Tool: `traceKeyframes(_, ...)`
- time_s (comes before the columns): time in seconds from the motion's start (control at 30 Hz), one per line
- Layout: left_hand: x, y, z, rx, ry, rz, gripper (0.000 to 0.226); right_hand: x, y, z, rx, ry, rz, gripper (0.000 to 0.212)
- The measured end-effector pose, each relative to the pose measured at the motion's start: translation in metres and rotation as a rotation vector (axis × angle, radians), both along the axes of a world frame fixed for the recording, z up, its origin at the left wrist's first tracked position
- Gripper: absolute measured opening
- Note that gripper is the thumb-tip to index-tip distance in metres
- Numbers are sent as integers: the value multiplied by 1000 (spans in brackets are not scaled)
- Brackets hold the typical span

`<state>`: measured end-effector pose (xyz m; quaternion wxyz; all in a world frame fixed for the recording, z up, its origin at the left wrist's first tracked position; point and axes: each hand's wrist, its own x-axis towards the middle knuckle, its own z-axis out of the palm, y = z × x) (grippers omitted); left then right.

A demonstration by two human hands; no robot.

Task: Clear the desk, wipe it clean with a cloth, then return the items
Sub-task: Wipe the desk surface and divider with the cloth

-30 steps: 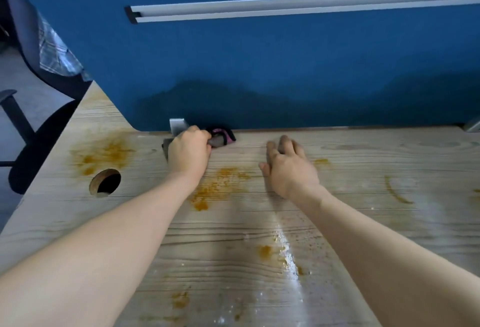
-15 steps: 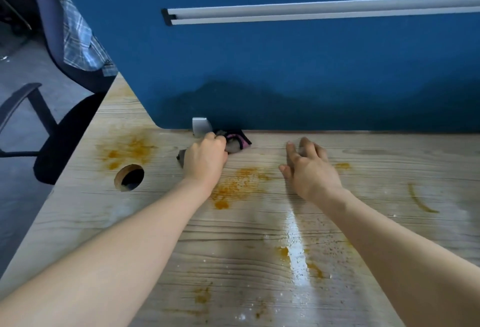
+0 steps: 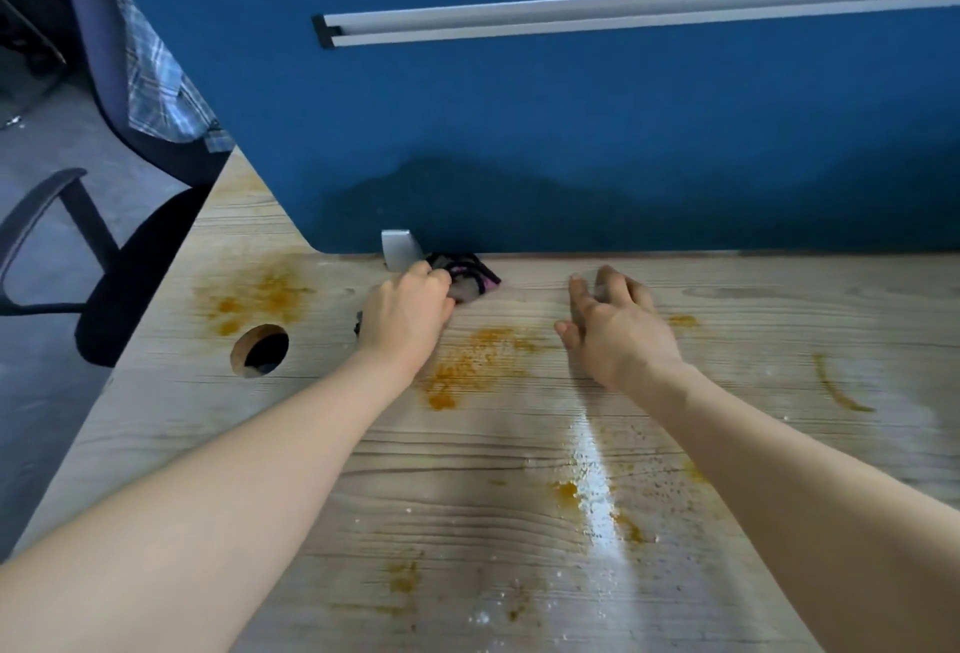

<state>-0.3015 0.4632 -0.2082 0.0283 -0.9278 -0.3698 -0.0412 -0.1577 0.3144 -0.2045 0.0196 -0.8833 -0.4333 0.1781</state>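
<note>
1. The left hand [image 3: 405,312] keeps its fingers curled around a dark bunched cloth [image 3: 470,278] with pink trim, pressed to the bench [image 3: 519,496] just left of frame centre, against the blue partition [image 3: 519,133] and beside a metal bracket [image 3: 399,250]
2. The right hand [image 3: 618,330] rests flat right of centre, fingers straight and slightly apart, holding nothing
3. Over the last second neither hand has shifted on the bench; only the view has swung, so the grommet hole [image 3: 262,350] sits further right in frame
4. Orange stains [image 3: 467,361] remain around centre and lower frame, so wiping seems barely begun, with returning items well ahead
</note>
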Motion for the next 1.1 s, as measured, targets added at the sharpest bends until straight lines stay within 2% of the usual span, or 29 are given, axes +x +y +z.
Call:
traceKeyframes(0.13,18,6,-9,64,-42,139,15,0,0,-3,19,0,-2,60)
traceKeyframes(0.2,24,-4,-13,99,-35,137,16,4,-1,-3,25,40,-11,60)
traceKeyframes(0.33,66,-61,-4,-154,-123,-129,23,16,-8,1,128,151,-95,41)
traceKeyframes(0.43,74,-62,2,-229,-90,-245,22,19,-24,1,164,90,-211,30)
traceKeyframes(0.5,55,-31,1,-176,-57,-186,22,16,-31,-3,153,63,-204,28)
traceKeyframes(0.57,33,-3,0,-150,-116,-34,22,14,-33,-8,158,36,-175,30)
traceKeyframes(0.7,42,-17,-6,-101,-171,84,28,14,-30,-11,143,15,-162,32)
traceKeyframes(0.83,73,-73,-10,-270,-225,-150,24,17,-33,-7,139,23,-145,34)
traceKeyframes(0.93,62,-62,-6,-337,-224,-236,25,18,-35,-1,132,30,-126,34)
traceKeyframes(1.0,42,-33,-3,-281,-187,-155,27,18,-36,1,132,36,-125,25)
traceKeyframes(1.1,11,-3,-1,-188,-213,93,28,18,-36,1,136,46,-128,18)
